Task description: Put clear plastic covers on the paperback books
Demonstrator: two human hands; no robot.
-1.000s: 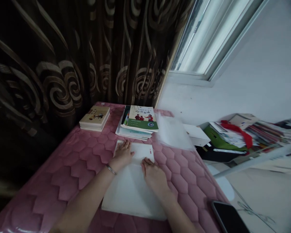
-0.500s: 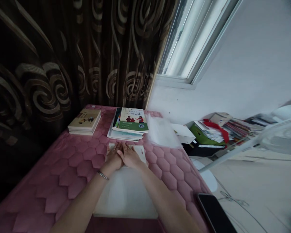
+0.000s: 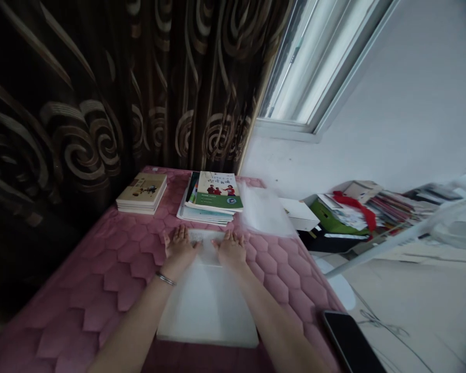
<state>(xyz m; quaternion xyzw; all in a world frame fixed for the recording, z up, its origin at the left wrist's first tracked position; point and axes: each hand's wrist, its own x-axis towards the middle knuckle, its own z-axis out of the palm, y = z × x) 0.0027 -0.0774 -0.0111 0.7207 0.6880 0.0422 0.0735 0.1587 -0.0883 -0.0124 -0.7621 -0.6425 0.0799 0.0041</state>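
Observation:
Both hands rest on the far part of a pale sheet or book (image 3: 207, 305) with a clear-looking near half and some print near its top. My left hand (image 3: 180, 248), with a bracelet at the wrist, lies flat with fingers spread on the far left corner. Over the far right corner my right hand (image 3: 231, 250) lies flat too, fingers apart. Beyond them sits a stack of books (image 3: 219, 191) with a green and white cover on top. Whether the pale item is covered in film cannot be made out.
A smaller stack of tan books (image 3: 143, 191) is at the back left of the pink padded cloth (image 3: 97, 285). Clear film (image 3: 266, 210) lies right of the books. A phone (image 3: 351, 339) is at the right edge, with a white fan (image 3: 396, 238) beyond.
My hands were together at the middle of the far part; they have moved apart to its left and right sides. The view has shifted slightly.

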